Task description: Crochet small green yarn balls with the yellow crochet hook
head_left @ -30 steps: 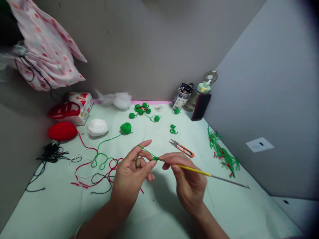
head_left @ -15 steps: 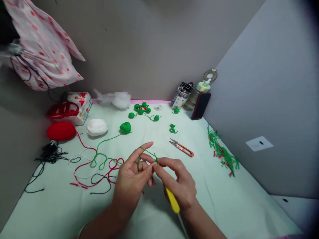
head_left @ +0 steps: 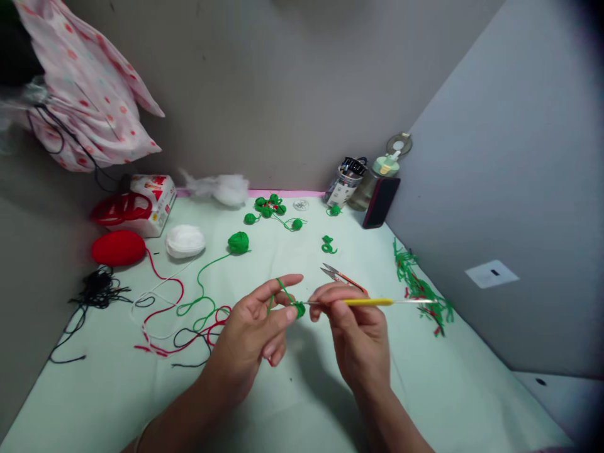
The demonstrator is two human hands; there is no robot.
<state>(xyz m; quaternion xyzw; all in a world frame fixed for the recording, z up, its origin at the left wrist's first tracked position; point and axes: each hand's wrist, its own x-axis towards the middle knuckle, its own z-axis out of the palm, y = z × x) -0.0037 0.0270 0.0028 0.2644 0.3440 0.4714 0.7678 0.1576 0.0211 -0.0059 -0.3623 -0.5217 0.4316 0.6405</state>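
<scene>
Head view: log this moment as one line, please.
left hand: pinches green crochet piece, yarn over finger | right hand: holds crochet hook, tip at piece | snips behind

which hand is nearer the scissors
Right. The right hand holding the crochet hook sits just in front of the scissors, overlapping them; the left hand is farther off to their left.

Near surface below hands bare. Snips just beyond right hand; tangled yarn strands crowd left side.
</scene>
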